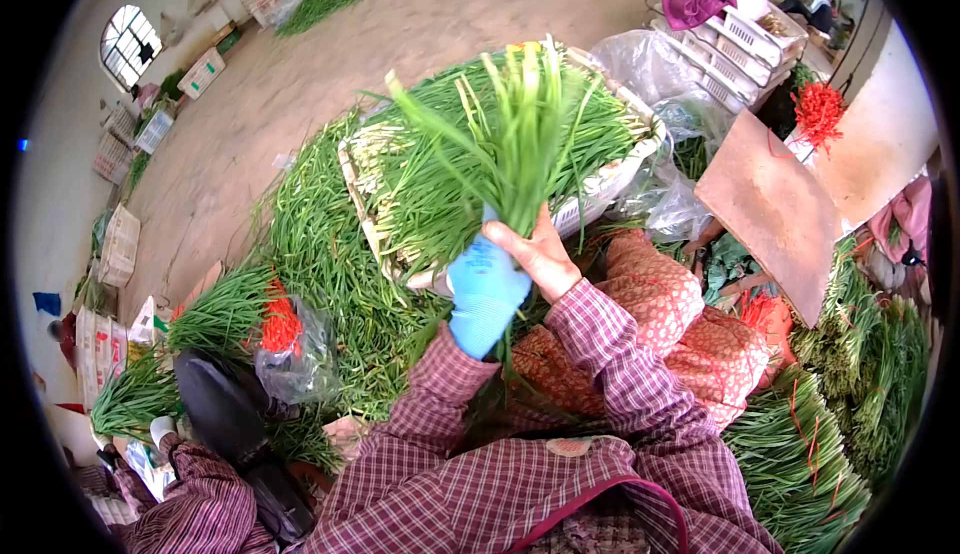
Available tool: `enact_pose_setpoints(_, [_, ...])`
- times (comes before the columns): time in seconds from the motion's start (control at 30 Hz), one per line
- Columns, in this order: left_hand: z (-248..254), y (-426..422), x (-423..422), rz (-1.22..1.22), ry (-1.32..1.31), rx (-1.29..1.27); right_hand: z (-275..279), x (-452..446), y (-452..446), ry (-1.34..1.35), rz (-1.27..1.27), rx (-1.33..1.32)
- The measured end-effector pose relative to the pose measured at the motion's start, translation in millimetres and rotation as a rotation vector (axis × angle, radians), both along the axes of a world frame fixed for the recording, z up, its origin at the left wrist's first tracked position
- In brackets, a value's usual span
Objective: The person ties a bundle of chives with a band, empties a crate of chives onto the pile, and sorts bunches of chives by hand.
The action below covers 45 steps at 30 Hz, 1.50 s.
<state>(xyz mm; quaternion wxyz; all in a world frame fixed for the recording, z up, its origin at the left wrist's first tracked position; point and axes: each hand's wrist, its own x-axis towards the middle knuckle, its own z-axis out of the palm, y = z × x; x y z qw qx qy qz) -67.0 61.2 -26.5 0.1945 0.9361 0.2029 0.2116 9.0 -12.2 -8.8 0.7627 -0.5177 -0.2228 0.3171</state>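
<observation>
My left hand [486, 282], in a blue glove, grips a bunch of green chives [528, 139] low down, with the pale ends pointing up and away from me. My right hand [542, 257] is bare and closes round the same bunch from the right, its thumb meeting the glove. The upper part of the bunch is a little blurred. Behind and below it stands a white plastic crate [352, 189] heaped with more chives. The fingers on the far side of the bunch are hidden.
Loose green leaves [330, 214] pile up left of the crate. Tied bundles [800, 454] lie at the right, near a brown board [770, 204] and red ties [818, 114]. Stacked crates [730, 49] stand behind. A co-worker's sleeve [205, 494] shows at lower left.
</observation>
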Motion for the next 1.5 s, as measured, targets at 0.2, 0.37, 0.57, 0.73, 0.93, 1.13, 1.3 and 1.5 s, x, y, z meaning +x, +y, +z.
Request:
enact_pose_setpoints(0.2, [61.8, -32.2, -11.1, -0.278, 0.195, -0.121, 5.1, 49.2, -30.1, 0.347, 0.146, 0.059])
enact_pose_setpoints(0.37, [89.1, -5.7, -47.5, -0.640, 0.158, -0.836, 18.9, 79.5, -69.4, 0.542, 0.341, 0.115])
enact_pose_setpoints(0.57, [61.2, 52.3, -66.5, -0.207, -0.374, -0.919, 4.9, 77.8, -84.7, 0.553, 0.443, 0.192])
enact_pose_setpoints(0.73, [103.6, 43.9, -52.4, -0.097, -0.599, -0.463, 4.2, 53.8, -80.8, 0.550, 0.548, 0.097])
enact_pose_setpoints(0.93, [101.0, 64.3, -3.6, -0.067, -0.481, 0.003, 4.9, 24.8, -81.9, 0.508, 0.558, 0.005])
enact_pose_setpoints(1.13, [86.9, 61.8, -3.6, -0.001, -0.427, 0.237, 1.2, 14.5, -83.3, 0.490, 0.508, -0.042])
enact_pose_setpoints(1.3, [88.3, 54.3, 0.2, 0.044, -0.344, 0.339, 2.0, 6.4, -82.7, 0.485, 0.499, -0.055])
enact_pose_setpoints(1.5, [84.5, 59.3, 8.2, 0.039, -0.179, 0.316, 3.1, 2.1, -84.9, 0.430, 0.441, -0.098])
